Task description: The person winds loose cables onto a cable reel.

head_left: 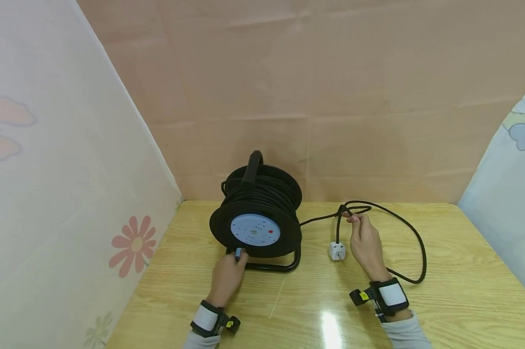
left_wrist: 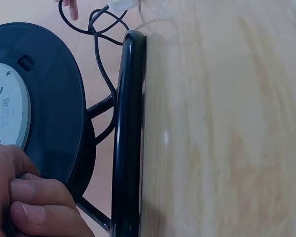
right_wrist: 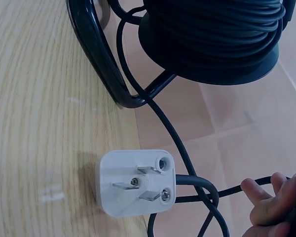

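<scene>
A black cable reel [head_left: 288, 242] with a pale blue socket face [head_left: 247, 228] stands on a black tube frame [head_left: 275, 267]. My left hand [head_left: 226, 278] grips the blue-tipped crank knob [head_left: 238, 253] at the lower front of the reel's disc; in the left wrist view its fingers [left_wrist: 44, 197] curl around it. Off to the right, my right hand [head_left: 368, 247] pinches the loose black cable [head_left: 423, 257] where it crosses over itself. From that crossing hangs a white three-pin plug [head_left: 337, 251], its metal pins facing outward in the right wrist view.
The loose cable runs from the reel's right side and sweeps in a wide loop over the right of the wooden table [head_left: 467, 281]. A brown paper backdrop [head_left: 354, 97] rises behind, with pale printed side panels left [head_left: 70, 145] and right.
</scene>
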Available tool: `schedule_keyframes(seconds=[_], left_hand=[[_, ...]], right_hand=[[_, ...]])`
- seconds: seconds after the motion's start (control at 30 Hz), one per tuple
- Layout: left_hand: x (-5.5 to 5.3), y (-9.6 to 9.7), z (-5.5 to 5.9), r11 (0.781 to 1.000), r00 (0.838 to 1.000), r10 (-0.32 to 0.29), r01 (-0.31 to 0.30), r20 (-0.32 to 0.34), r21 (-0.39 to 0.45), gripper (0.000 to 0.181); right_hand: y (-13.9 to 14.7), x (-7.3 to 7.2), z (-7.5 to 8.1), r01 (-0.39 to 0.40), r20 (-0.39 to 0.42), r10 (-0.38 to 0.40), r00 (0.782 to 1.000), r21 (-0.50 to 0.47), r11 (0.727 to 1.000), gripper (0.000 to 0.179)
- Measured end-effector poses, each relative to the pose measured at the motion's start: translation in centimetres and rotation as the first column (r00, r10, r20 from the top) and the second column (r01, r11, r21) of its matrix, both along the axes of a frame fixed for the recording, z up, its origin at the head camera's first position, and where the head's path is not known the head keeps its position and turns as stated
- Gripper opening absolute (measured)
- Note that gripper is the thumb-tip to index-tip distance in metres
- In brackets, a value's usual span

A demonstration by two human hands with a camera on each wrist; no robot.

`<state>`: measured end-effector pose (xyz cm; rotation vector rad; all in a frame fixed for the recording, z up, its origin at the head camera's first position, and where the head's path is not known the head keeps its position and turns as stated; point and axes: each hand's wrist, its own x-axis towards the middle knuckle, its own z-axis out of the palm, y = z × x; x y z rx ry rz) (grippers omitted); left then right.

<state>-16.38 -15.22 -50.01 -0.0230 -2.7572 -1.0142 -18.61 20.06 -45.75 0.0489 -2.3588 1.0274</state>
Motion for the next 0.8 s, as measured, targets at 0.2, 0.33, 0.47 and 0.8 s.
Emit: schedule_keyframes(seconds=[0.2,0.33,0.47,0.8], left_hand=[[0.0,-0.5,0.4,0.999,1.0,0.021,-0.022,0.009,0.033,0.044],[-0.2,-0.9,0.5,0.999,0.999,0.039,-0.039,0.009,0.038,0.045],[-0.3,-1.2,0.8,0.996,0.999,0.051,-0.052,0.007,0.078,0.046],[-0.4,-2.1,2.3,0.987,0.998,0.061,-0.055,-0.034,0.151,0.048]], right_hand=[[0.0,0.1,0.0,-0.007,0.014,0.007,1.0,-0.013,1.0,0.037],[0.0,0.1,0.0,-0.006,0.009,0.006,1.0,-0.019,1.0,0.037],[0.0,0.1,0.0,0.004,-0.012,-0.004,1.0,-0.015,1.0,0.036],[0.1,0.1,0.1,0.007,-0.056,-0.009,0.998,-0.045,0.999,0.036]])
